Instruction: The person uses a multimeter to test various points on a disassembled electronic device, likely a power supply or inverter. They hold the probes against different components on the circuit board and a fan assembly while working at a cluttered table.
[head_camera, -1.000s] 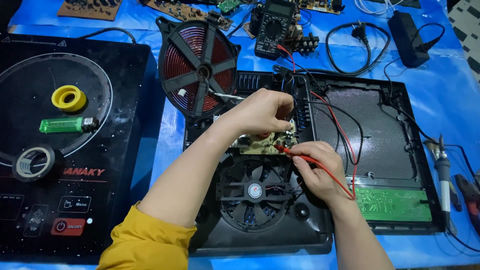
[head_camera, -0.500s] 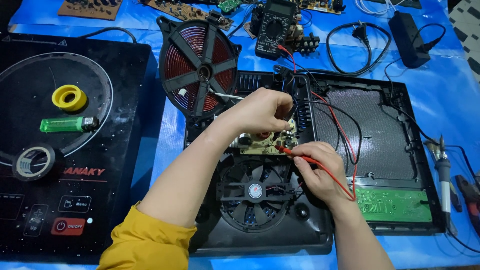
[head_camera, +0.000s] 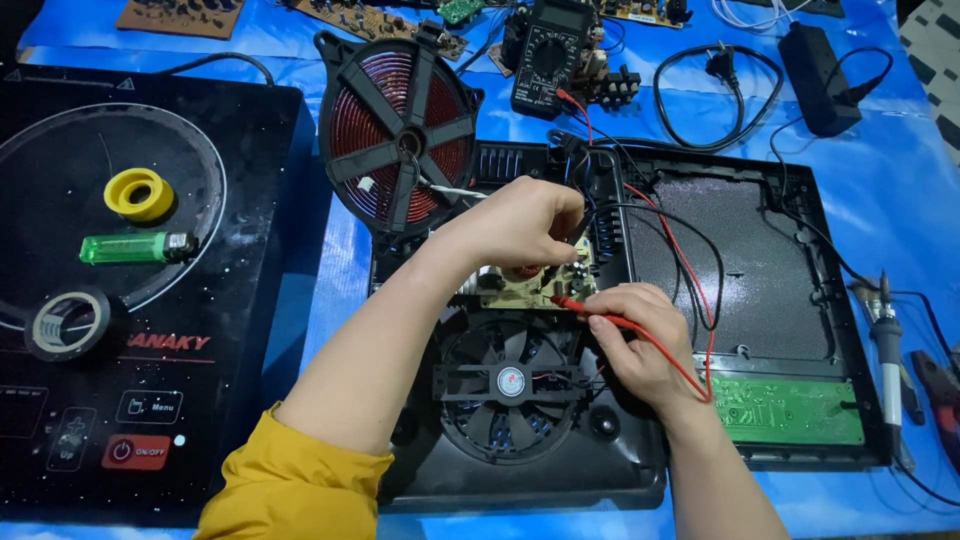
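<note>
- left hand (head_camera: 525, 225) closed, fingers pinched down on beige circuit board (head_camera: 530, 285) inside opened black induction cooker base (head_camera: 620, 330)
- right hand (head_camera: 640, 335) clamped on red probe (head_camera: 585, 308), tip touching the board
- black round fan (head_camera: 510, 385) just below the board
- black multimeter (head_camera: 552, 55) on blue bench (head_camera: 880, 180)

Tight between left hand (head_camera: 525, 225) and right hand (head_camera: 640, 335): red and black probe leads (head_camera: 690, 290) drape right of them, round copper coil disc (head_camera: 400, 140) crowds upper left. Bare textured black tray floor (head_camera: 740, 270) right of right hand is passable.
</note>
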